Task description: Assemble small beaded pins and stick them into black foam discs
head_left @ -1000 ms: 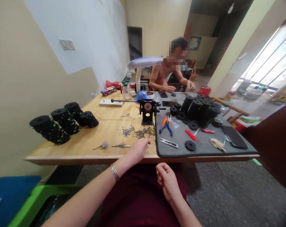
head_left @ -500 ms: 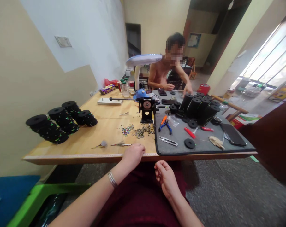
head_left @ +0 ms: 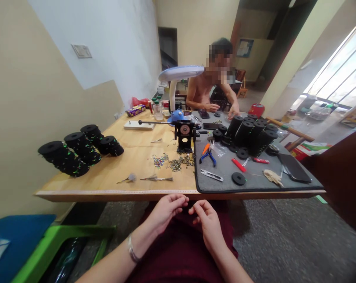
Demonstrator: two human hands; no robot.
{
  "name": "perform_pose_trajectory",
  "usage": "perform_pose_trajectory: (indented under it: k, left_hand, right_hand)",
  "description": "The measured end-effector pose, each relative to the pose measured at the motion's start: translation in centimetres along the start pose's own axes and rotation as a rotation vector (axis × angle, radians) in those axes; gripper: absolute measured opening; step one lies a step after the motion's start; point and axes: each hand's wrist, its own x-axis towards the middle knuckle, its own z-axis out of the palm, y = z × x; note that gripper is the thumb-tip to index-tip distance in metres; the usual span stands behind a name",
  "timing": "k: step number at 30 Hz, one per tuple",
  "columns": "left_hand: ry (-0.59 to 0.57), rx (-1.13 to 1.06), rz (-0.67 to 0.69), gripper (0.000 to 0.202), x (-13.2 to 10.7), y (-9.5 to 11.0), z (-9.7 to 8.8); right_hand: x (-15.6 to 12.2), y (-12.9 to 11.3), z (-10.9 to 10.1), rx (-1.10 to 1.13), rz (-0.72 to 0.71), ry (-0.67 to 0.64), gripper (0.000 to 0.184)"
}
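My left hand [head_left: 170, 208], with a silver bracelet on its wrist, is in front of the table edge, thumb and fingers pinched together. Facing it a short gap away, my right hand [head_left: 206, 218] is pinched too, over my dark red clothing. Whatever either pinch holds is too small to make out. Beyond the hands on the wood lie a heap of small metal pieces [head_left: 179, 162], a heap of colourful beads [head_left: 159, 160] and thin feather-like strands [head_left: 156, 179]. Behind the heaps stands a small black clamp device [head_left: 184, 135] with a dial and a long rod.
Black foam spools [head_left: 75, 146] stand left; more black spools [head_left: 247, 131] stand right on a grey mat [head_left: 222, 185]. On the mat lie snips [head_left: 211, 175], blue-handled pliers [head_left: 208, 158] and a black disc [head_left: 238, 178]. Across the table, beside a lamp [head_left: 180, 72], a person [head_left: 209, 92] works.
My left hand has drawn back from the tabletop by the strands to in front of the table edge, close to my right hand. The right hand has barely moved.
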Motion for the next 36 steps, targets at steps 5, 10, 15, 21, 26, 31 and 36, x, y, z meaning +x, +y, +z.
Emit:
perform_pose_trajectory:
  k: [5,10,15,21,26,31,36]
  left_hand:
    - [-0.033,-0.451,-0.152,0.02,-0.7,-2.5,0.1]
    - [-0.056,-0.571,-0.173,0.015,-0.5,-3.2,0.1]
    - [-0.014,-0.619,-0.181,0.011,-0.2,-3.8,-0.3]
    - [-0.003,-0.632,-0.209,0.011,0.1,-4.2,-0.5]
    - [0.009,-0.624,-0.211,0.011,0.0,-4.0,-0.4]
    - [0.011,-0.611,-0.198,0.013,-0.1,-3.8,-0.3]
    - [0.004,-0.611,-0.188,0.016,-0.2,-3.8,-0.3]
  right_hand:
    - [-0.1,0.3,1.4,-0.05,-0.031,-0.08,0.032]
    - [0.0,0.7,2.0,-0.071,-0.028,-0.087,0.035]
    - [0.1,1.1,1.9,-0.114,-0.046,-0.099,0.033]
    - [0.4,1.6,1.7,-0.228,-0.094,-0.112,0.027]
    - [0.4,1.5,1.8,-0.259,-0.108,-0.124,0.028]
    - [0.4,1.4,1.8,-0.26,-0.113,-0.107,0.029]
    - [0.5,1.1,1.9,-0.267,-0.112,-0.107,0.032]
